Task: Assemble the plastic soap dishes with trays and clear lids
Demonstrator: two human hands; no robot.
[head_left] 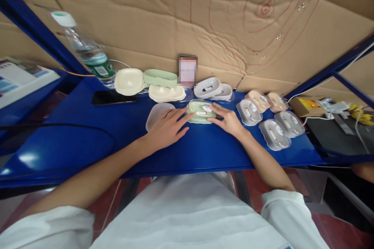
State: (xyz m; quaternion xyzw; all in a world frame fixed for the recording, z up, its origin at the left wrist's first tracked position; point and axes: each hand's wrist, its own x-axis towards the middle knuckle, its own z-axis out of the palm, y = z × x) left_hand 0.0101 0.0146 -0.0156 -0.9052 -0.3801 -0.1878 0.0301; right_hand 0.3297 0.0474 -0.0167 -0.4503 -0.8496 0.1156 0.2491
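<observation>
A green box [194, 118] lies flat on the blue worktop [198, 151], just right of the middle of the frame, its long axis running left to right, nearly parallel to the worktop's near edge. One rounded end points to the left of the frame and the other to the right; neither end is clearly marked as the front. A pale bar [200, 113] on its top follows that axis, and a round sticker [207, 107] sits toward the right end. The right hand [228, 120] grips the right end, with fingers over the top and the thumb at the near edge. The left hand [169, 126] is spread, fingers parted, reaching over a translucent cover [153, 116] to the box's left end; whether its fingertips press there I cannot tell. Behind the box, in the middle of the frame, stand cream dishes [129, 81], a green dish [160, 78] and grey dishes [207, 87]. At the right of the frame sit grey boxes [274, 135] and peach boxes [257, 101], the grey ones slanting from upper left to lower right. A dark phone [113, 98] lies left of centre, below a bottle [99, 64] at the upper left.
</observation>
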